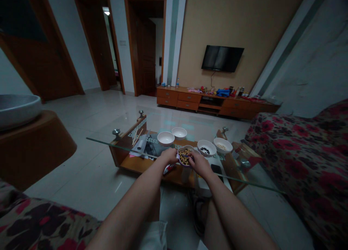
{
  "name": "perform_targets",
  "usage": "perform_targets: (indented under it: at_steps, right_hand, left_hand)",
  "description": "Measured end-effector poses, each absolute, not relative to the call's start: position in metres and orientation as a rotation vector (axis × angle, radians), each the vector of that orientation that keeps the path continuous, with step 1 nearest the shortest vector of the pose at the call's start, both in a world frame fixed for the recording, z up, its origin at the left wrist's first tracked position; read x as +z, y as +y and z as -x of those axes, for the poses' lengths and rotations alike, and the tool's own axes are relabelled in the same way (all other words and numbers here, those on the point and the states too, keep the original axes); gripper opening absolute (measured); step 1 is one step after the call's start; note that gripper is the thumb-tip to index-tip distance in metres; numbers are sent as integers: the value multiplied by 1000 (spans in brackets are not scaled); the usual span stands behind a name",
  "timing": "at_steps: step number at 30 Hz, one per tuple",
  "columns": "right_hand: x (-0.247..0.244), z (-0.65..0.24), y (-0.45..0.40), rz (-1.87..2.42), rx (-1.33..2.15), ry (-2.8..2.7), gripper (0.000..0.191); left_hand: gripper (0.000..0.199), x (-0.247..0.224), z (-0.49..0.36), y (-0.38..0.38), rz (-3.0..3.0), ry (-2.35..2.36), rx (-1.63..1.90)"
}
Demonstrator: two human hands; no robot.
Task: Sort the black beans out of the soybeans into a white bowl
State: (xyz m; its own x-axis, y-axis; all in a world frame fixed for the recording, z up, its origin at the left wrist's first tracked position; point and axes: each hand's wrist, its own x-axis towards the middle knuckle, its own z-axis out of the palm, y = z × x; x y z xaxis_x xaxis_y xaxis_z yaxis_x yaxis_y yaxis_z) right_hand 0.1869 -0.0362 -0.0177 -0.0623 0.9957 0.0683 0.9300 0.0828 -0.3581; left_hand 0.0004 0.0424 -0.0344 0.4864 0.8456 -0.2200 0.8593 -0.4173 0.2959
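Observation:
Over the near edge of the glass table, my left hand point(170, 155) is closed on the left rim of a bowl point(184, 164) with a purplish outside, filled with yellow and dark beans point(185, 154). My right hand point(199, 163) is at the bowl's right side, its fingertips bent together at the beans; whether they pinch any is too small to tell. Behind the bowl stand two white bowls point(166, 138) point(179, 133) with nothing visible inside. To the right are a white bowl point(202, 143) with black beans and another white bowl point(223, 141) with pale pieces.
The glass tabletop point(108, 144) rests on a wooden base with metal knobs. Papers, sticks and a white roll point(140, 145) show at its left. A dark phone-like object point(216, 169) lies near my right forearm. A floral sofa point(296, 152) stands at the right, and a low cabinet point(187, 97) farther back.

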Motion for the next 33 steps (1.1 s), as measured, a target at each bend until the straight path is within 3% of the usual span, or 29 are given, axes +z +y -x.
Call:
perform_targets:
  at_steps: [33]
  right_hand:
    - [-21, -189, -34, 1913, 302, -2114, 26]
  left_hand:
    - [39, -33, 0, 41, -2386, 1395, -26]
